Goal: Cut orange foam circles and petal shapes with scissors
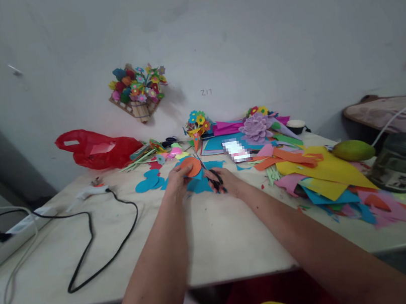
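Observation:
Between the fingers of my left hand (180, 173) is an orange paper circle (192, 167), held a little above the table. My right hand (225, 179) grips a pair of scissors with dark handles (215, 179). The scissor blades point up and away, close to the circle's right edge. I cannot tell whether they touch it. Beneath both hands lie blue paper scraps (201, 185). Several blue paper circles (150, 181) rest on the table just left of my left hand.
A glue gun (92, 191) with a black cord lies left, near a power strip (26, 224). A red plastic bag (101, 149) sits behind. A phone (237, 151), coloured sheets (320, 170), a mango (353, 150) and a glass jar (405, 162) are to the right.

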Tool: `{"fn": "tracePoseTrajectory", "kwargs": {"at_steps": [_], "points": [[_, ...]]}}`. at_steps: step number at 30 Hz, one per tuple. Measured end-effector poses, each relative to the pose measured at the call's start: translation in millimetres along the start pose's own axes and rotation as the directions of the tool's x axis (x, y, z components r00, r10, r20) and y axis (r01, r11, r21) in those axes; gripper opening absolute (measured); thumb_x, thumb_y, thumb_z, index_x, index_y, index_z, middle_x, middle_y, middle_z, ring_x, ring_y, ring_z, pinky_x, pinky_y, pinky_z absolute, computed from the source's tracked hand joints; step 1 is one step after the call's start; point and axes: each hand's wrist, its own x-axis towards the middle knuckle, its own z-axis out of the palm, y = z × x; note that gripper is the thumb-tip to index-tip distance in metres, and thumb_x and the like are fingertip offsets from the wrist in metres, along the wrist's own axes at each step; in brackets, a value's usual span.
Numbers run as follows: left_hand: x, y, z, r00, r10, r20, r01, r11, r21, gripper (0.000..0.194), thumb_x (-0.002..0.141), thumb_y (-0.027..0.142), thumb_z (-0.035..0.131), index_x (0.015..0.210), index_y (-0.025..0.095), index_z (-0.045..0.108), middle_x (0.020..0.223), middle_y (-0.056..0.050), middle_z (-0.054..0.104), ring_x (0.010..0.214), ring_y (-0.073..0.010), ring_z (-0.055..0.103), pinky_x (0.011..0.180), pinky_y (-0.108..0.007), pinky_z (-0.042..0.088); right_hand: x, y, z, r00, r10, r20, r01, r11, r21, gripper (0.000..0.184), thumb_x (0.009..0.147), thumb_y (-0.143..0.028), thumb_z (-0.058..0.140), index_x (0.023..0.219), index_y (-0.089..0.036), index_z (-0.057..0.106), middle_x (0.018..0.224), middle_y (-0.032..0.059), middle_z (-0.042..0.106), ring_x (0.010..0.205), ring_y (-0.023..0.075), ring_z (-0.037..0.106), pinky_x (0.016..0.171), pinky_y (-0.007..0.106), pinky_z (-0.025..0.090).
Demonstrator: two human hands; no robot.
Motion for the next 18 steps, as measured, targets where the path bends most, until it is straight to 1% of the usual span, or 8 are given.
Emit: {"fn": "tracePoseTrajectory", "kwargs": {"at_steps": [5, 9, 11, 15, 18], "points": [[-0.6, -0.4, 2.2, 1.000, 0.007, -0.021, -0.007, 1.000, 0.003, 0.028, 0.061, 0.010, 0.095, 0.082, 0.016, 0.078, 0.075, -0.008, 0.079, 0.072, -0.0228, 0.077, 0.058, -0.026, 0.060, 0.9, -0.4, 1.3, 1.000, -0.003, -0.013, 0.003, 1.000, -0.003, 0.037, 0.100, -0.049, 0.079, 0.084, -0.020, 0.061, 0.056, -0.0057, 0.060, 0.041, 0.0076, 0.053, 0.033, 0.017, 0.027], [-1.2, -0.2, 3.3, 1.000, 0.007, -0.018, -0.007, 1.000, 0.002, 0.026, 0.062, 0.009, 0.095, 0.080, 0.014, 0.077, 0.074, -0.007, 0.078, 0.066, -0.0197, 0.074, 0.054, -0.024, 0.058, 0.3, -1.5, 1.8, 1.000, -0.005, -0.019, 0.005, 1.000, -0.010, 0.038, 0.098, -0.048, 0.081, 0.082, -0.020, 0.060, 0.057, -0.0057, 0.060, 0.041, 0.0078, 0.053, 0.034, 0.017, 0.027], [-1.4, -0.1, 3.3, 1.000, 0.009, -0.013, -0.009, 1.000, -0.004, 0.026, 0.062, 0.009, 0.095, 0.080, 0.015, 0.077, 0.073, -0.007, 0.078, 0.065, -0.0189, 0.074, 0.055, -0.024, 0.058, -0.6, -2.1, 1.9, 1.000, -0.012, -0.023, 0.011, 1.000, -0.014, 0.038, 0.097, -0.047, 0.082, 0.081, -0.021, 0.060, 0.057, -0.0057, 0.059, 0.041, 0.0079, 0.053, 0.034, 0.017, 0.027], [-1.3, -0.5, 3.0, 1.000, 0.012, -0.021, -0.012, 1.000, -0.003, 0.029, 0.061, 0.010, 0.097, 0.082, 0.016, 0.077, 0.074, -0.006, 0.078, 0.067, -0.0199, 0.075, 0.057, -0.025, 0.060, -2.3, -3.4, 2.6, 0.999, -0.016, -0.030, 0.016, 1.000, -0.018, 0.038, 0.097, -0.045, 0.081, 0.079, -0.021, 0.058, 0.056, -0.0060, 0.058, 0.041, 0.0076, 0.052, 0.034, 0.017, 0.026], [-1.1, -0.4, 3.0, 1.000, 0.010, -0.024, -0.010, 1.000, -0.012, 0.029, 0.061, 0.010, 0.096, 0.082, 0.016, 0.077, 0.073, -0.006, 0.078, 0.065, -0.0187, 0.074, 0.056, -0.025, 0.060, -2.2, -3.9, 3.2, 0.999, -0.020, -0.035, 0.020, 1.000, -0.021, 0.038, 0.097, -0.045, 0.080, 0.077, -0.021, 0.057, 0.055, -0.0065, 0.057, 0.040, 0.0071, 0.051, 0.034, 0.017, 0.025]]}}
